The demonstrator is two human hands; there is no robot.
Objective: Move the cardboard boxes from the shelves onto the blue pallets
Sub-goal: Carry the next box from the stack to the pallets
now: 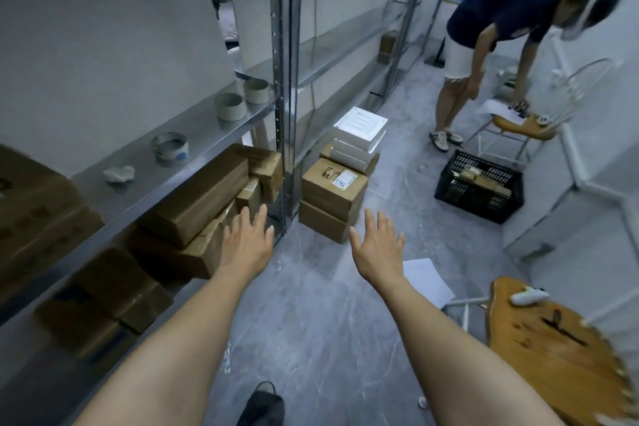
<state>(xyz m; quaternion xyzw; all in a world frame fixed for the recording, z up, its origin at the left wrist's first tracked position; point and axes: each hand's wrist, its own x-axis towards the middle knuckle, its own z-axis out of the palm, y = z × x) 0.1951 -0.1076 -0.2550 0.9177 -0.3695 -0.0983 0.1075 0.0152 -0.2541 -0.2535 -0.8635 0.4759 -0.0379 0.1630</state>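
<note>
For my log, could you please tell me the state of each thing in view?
Left hand: open, empty, fingers spread.
Right hand: open, empty, fingers spread.
Shelf boxes: closed, piled unevenly.
Floor stack: closed boxes, standing upright.
Black crate: upright, holding items.

dim, cool, even light | soft overall blur | wide-angle bending at edges

The place was a storeroom, like a small warehouse. Long metal shelves (pixel 242 116) on punched steel posts stood along the white wall, and brown cardboard boxes (pixel 193 197) lay on the lower shelves. Another stack of boxes (pixel 332 197) stood on the grey concrete floor (pixel 311 322) beside a post. Rolls of tape (pixel 230 106) sat on one shelf, and a black plastic crate (pixel 479 183) stood on the floor.
</note>
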